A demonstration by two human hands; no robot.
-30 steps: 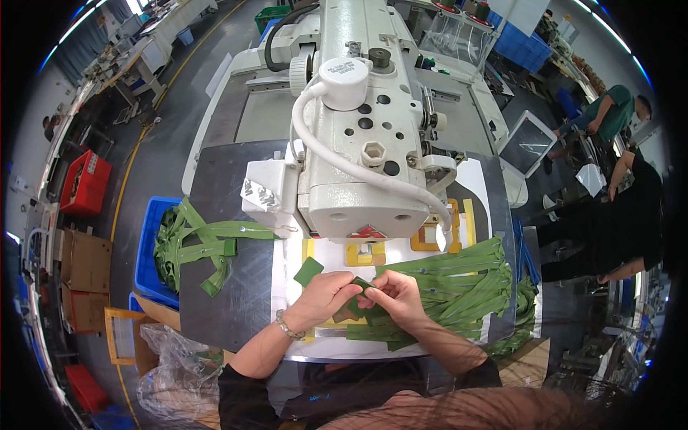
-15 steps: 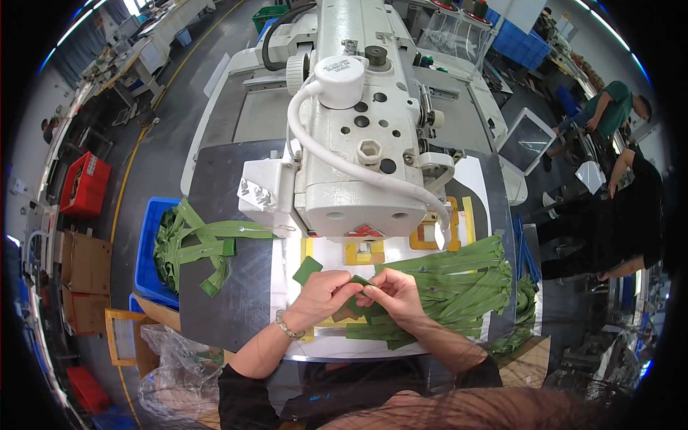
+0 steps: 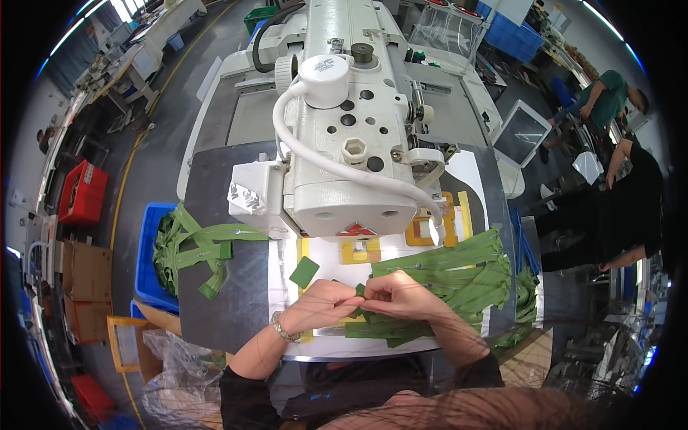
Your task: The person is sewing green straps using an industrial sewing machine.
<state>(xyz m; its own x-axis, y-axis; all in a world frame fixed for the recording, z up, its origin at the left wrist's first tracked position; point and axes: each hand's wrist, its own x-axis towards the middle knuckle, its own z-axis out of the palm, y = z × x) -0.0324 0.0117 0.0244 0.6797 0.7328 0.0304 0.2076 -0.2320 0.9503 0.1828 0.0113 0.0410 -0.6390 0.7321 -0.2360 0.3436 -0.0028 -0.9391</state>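
My left hand [image 3: 324,302] and my right hand [image 3: 401,294] meet in front of the sewing machine head [image 3: 351,183]. Between their fingertips both pinch a small piece of green webbing [image 3: 360,290], mostly covered by the fingers. A flat green rectangular patch [image 3: 304,271] lies just beyond my left hand on the white work surface. Under and beside my right hand spreads a fanned pile of green straps [image 3: 459,276]. A yellow-framed plate [image 3: 360,251] sits below the machine head, past my hands.
To the left, a blue bin [image 3: 149,251] holds more green straps, some trailing over the dark table plate [image 3: 247,304]. An orange-yellow frame [image 3: 424,231] lies right of the machine head. A clear plastic bag [image 3: 179,376] hangs at lower left. Two people [image 3: 631,193] stand at the far right.
My right hand has turned so that its knuckles face up, and the webbing between my fingers now shows less. The view has shifted slightly.
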